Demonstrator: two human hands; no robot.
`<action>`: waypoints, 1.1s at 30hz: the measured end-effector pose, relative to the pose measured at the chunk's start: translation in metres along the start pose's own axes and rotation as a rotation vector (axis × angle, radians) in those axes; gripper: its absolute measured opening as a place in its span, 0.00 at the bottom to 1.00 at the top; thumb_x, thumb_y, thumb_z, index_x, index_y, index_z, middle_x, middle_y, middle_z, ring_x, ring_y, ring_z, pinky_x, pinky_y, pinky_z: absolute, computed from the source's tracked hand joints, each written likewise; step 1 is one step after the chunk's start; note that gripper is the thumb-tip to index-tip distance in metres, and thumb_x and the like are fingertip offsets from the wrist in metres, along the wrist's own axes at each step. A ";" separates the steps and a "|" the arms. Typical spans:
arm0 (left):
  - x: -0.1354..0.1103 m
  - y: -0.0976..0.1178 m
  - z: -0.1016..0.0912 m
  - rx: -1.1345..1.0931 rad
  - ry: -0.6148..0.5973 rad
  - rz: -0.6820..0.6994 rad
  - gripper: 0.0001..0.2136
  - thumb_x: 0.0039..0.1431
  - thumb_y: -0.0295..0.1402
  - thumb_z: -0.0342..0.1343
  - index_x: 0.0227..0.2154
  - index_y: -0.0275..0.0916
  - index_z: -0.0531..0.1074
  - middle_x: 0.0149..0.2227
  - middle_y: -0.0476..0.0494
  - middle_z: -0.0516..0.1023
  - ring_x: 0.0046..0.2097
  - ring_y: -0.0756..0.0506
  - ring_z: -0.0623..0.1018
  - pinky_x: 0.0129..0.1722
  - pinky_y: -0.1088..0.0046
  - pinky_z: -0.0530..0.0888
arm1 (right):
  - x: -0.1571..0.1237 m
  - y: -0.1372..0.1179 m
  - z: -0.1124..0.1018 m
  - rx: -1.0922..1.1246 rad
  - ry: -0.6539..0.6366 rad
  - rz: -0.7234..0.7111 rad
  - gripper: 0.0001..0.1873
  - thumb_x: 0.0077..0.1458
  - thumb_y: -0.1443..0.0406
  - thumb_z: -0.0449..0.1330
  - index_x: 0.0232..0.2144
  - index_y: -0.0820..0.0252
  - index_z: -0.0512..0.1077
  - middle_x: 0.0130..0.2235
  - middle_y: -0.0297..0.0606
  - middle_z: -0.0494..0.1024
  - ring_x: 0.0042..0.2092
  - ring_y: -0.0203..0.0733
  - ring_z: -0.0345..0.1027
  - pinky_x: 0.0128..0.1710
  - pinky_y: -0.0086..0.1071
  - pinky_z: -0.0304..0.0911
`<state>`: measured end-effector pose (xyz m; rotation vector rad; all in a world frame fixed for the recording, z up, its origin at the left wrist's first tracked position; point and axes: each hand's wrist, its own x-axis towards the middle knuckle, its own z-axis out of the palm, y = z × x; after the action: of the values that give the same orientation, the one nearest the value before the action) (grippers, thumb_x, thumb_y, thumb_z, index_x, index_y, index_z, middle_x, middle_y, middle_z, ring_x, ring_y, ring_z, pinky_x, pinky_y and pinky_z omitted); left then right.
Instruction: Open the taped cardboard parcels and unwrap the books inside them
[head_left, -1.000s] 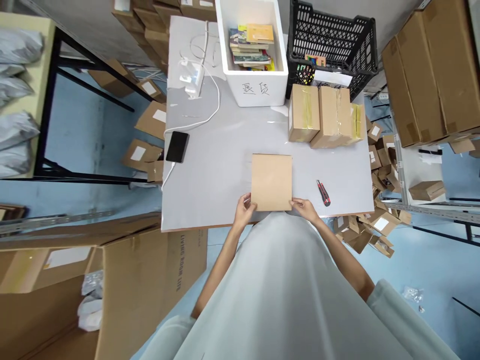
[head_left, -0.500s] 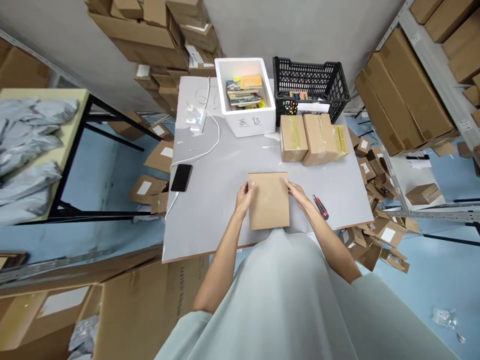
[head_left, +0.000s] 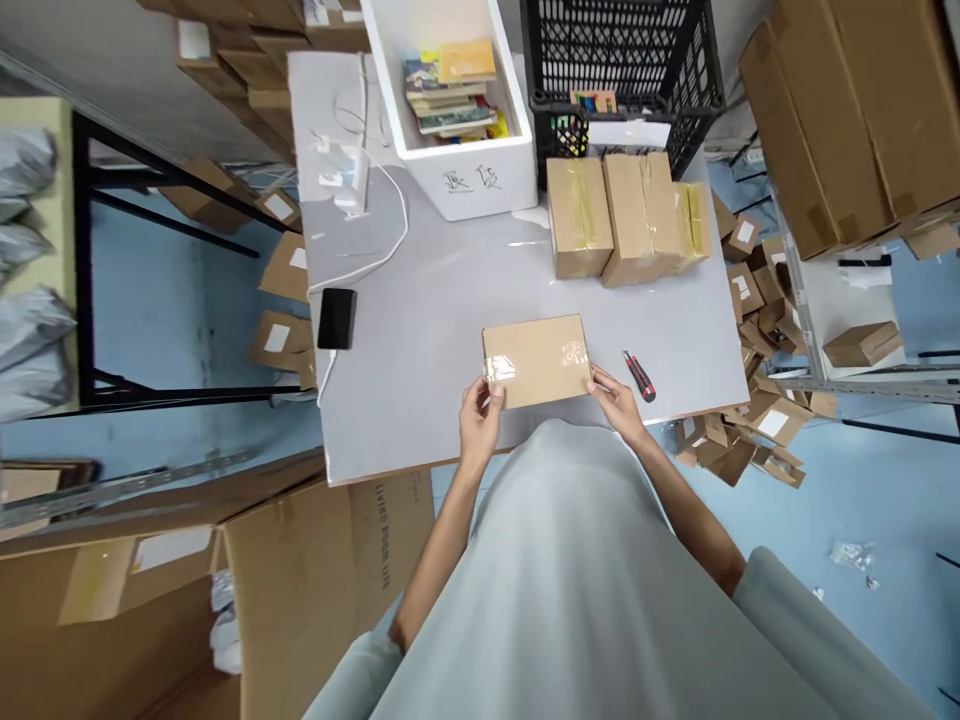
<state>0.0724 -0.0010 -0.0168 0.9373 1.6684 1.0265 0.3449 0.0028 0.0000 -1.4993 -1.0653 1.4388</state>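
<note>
Between my hands is a small brown cardboard box (head_left: 536,362), its long side running left to right, near the front edge of the table. Shiny clear tape shows at both ends of its upper face. My left hand (head_left: 480,412) grips the box's near left corner, thumb on top. At the near right corner, my right hand (head_left: 613,398) holds the other end with its fingertips. A red and black utility knife (head_left: 640,376) lies on the table just right of my right hand. The underside of the box is hidden.
On the grey table (head_left: 420,380) are a black phone (head_left: 337,319) with a cable, a power strip (head_left: 352,180), a white foam bin (head_left: 480,180) of books, a black crate (head_left: 615,60) and three taped boxes (head_left: 581,220). A large open carton (head_left: 300,600) stands front left.
The box has been turned: a squarish plain face was up before, and now a wider, taped face is. Both hands have shifted to its near corners. My view has moved closer.
</note>
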 end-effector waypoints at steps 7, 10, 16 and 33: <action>0.000 0.035 -0.008 0.259 0.051 0.140 0.29 0.68 0.51 0.64 0.67 0.44 0.70 0.68 0.33 0.71 0.71 0.33 0.71 0.74 0.52 0.69 | 0.031 0.050 -0.077 -0.524 0.238 0.121 0.28 0.71 0.49 0.59 0.60 0.62 0.80 0.66 0.56 0.79 0.68 0.58 0.71 0.70 0.49 0.65; 0.022 0.073 0.014 0.361 -0.006 0.292 0.25 0.70 0.46 0.62 0.66 0.45 0.72 0.69 0.34 0.70 0.73 0.33 0.68 0.78 0.51 0.62 | 0.048 0.076 -0.106 -0.937 0.269 0.321 0.27 0.69 0.59 0.62 0.64 0.69 0.74 0.65 0.63 0.76 0.67 0.60 0.67 0.69 0.48 0.60; 0.074 0.129 0.087 0.506 -0.399 0.463 0.20 0.68 0.38 0.59 0.61 0.43 0.77 0.66 0.39 0.76 0.70 0.33 0.73 0.75 0.51 0.66 | 0.053 0.109 -0.107 -1.092 0.214 0.452 0.24 0.69 0.66 0.60 0.65 0.67 0.71 0.64 0.61 0.73 0.64 0.57 0.67 0.63 0.42 0.61; 0.134 0.120 0.127 0.446 -0.730 0.163 0.22 0.50 0.32 0.67 0.50 0.35 0.83 0.47 0.37 0.86 0.51 0.37 0.85 0.61 0.57 0.79 | -0.036 -0.005 -0.065 -0.640 0.380 -0.055 0.20 0.61 0.57 0.66 0.54 0.56 0.78 0.52 0.45 0.81 0.44 0.49 0.79 0.50 0.41 0.76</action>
<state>0.1727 0.1910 0.0250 1.5364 1.2129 0.3178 0.4097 -0.0290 0.0203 -2.0618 -1.3744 0.7428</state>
